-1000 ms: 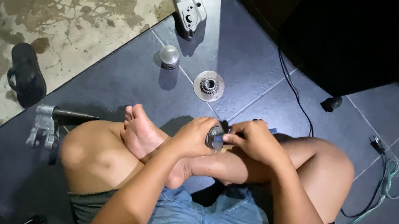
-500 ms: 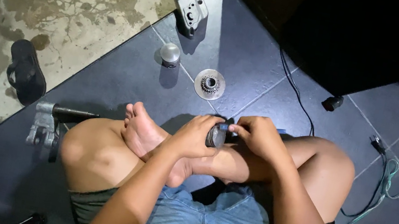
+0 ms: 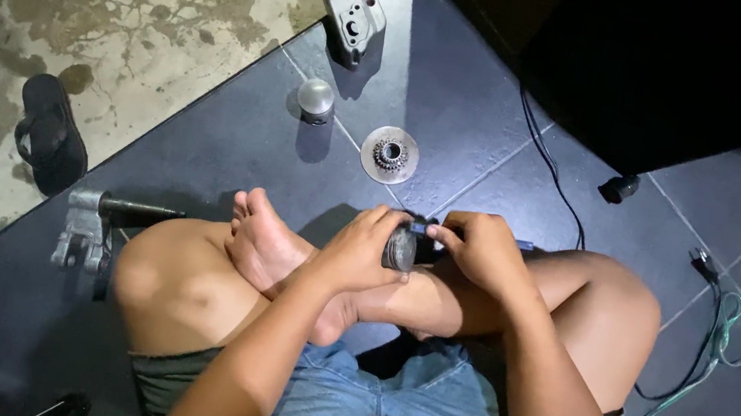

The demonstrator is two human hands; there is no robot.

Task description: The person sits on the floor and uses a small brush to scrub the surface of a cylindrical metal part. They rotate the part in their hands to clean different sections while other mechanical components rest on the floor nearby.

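There, round metal part (image 3: 400,249) between both hands.

The dark tiled floor (image 3: 228,152) carries a grey metal housing (image 3: 353,4), a small metal cap (image 3: 316,99), a toothed disc (image 3: 389,154), a metal bracket with shaft (image 3: 98,226) and black cables (image 3: 549,174).

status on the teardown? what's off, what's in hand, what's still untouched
Off and set on the dark tile floor: a grey housing, a domed cap, a toothed disc. In hand: the left hand grips a small round metal part while the right hand works its edge with a blue-handled tool, tip hidden. Left: a clamp-like piece with a shaft lies untouched beside the knee.
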